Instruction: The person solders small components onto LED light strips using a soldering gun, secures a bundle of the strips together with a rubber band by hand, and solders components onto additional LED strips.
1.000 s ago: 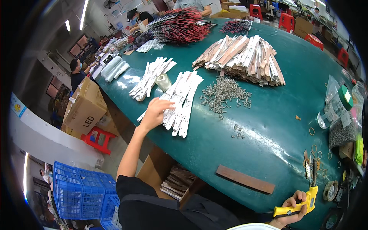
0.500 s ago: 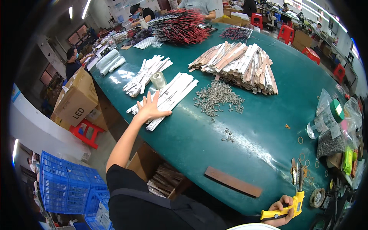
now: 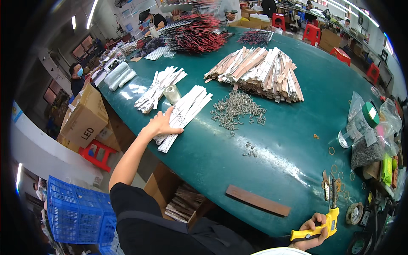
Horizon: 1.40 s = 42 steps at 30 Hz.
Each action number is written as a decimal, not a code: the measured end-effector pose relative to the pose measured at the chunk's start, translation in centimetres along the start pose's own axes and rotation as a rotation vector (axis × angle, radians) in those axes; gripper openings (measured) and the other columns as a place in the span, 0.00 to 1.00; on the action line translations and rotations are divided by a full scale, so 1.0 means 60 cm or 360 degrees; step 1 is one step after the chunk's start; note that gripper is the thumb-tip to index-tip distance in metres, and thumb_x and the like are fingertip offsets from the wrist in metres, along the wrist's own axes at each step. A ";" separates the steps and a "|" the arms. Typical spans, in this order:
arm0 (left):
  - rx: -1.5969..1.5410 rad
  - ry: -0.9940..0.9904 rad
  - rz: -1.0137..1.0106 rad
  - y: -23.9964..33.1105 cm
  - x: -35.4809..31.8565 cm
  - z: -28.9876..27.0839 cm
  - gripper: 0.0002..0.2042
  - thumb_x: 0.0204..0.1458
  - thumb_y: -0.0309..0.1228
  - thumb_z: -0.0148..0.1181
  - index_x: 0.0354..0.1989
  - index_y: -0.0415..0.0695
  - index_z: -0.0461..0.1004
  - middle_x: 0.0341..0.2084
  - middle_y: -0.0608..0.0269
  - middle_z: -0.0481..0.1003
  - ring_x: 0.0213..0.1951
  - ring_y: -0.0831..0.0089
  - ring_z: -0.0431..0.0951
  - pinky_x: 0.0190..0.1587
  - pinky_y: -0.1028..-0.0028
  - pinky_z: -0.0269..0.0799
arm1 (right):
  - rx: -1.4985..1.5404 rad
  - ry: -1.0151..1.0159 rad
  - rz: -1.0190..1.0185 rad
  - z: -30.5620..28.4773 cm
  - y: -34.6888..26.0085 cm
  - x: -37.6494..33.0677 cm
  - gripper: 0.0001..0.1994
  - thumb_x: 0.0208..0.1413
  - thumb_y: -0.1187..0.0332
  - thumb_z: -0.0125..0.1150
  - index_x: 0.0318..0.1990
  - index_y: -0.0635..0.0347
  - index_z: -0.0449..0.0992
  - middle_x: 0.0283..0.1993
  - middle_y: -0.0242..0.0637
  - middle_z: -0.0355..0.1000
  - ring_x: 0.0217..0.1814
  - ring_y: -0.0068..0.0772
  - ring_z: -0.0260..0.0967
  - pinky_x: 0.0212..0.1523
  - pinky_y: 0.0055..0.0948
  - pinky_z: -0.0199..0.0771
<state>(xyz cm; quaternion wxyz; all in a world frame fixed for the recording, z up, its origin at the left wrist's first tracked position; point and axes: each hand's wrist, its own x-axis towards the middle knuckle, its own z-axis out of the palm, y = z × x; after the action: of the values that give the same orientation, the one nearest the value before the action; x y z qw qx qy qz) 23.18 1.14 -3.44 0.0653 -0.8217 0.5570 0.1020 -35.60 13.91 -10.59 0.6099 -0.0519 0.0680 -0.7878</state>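
My left hand (image 3: pixel 161 124) reaches far out and lies flat on a stack of white strips (image 3: pixel 185 115) on the green table (image 3: pixel 272 165), fingers spread over the near end of the stack. My right hand (image 3: pixel 313 231) is at the table's near edge, closed around a yellow screwdriver tool (image 3: pixel 327 223) whose tip points up. A heap of small grey screws (image 3: pixel 238 111) lies right of the strips, and a few loose screws (image 3: pixel 250 148) sit nearer to me.
A second stack of white strips (image 3: pixel 158 88) and a tape roll (image 3: pixel 171 93) lie beyond. A big pile of pale strips (image 3: pixel 261 73), red-black wire bundles (image 3: pixel 193 32), a brown bar (image 3: pixel 257 200), a green-lidded jar (image 3: pixel 359 124), bags, rubber bands. Boxes (image 3: pixel 83 117), blue crate (image 3: pixel 76 212) left.
My left hand has slid along the white strips toward their near end. The view has shifted a little; my right hand still holds the yellow tool.
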 end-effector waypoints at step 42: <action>-0.0624 0.0106 -0.0205 -0.036 -0.162 0.034 0.50 0.30 0.39 0.66 0.67 0.43 0.47 0.42 0.42 0.76 0.45 0.51 0.78 0.50 0.64 0.72 | -0.0005 -0.0084 0.0100 -0.011 -0.012 0.009 0.22 0.52 0.79 0.55 0.54 0.65 0.56 0.42 0.36 0.57 0.48 0.30 0.55 0.33 0.21 0.65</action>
<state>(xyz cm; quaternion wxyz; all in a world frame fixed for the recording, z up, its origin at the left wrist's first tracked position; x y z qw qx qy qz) 21.51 11.19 -3.08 -0.1079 -0.8554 0.4747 0.1768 -36.52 13.58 -11.13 0.6358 -0.0713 0.0546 -0.7666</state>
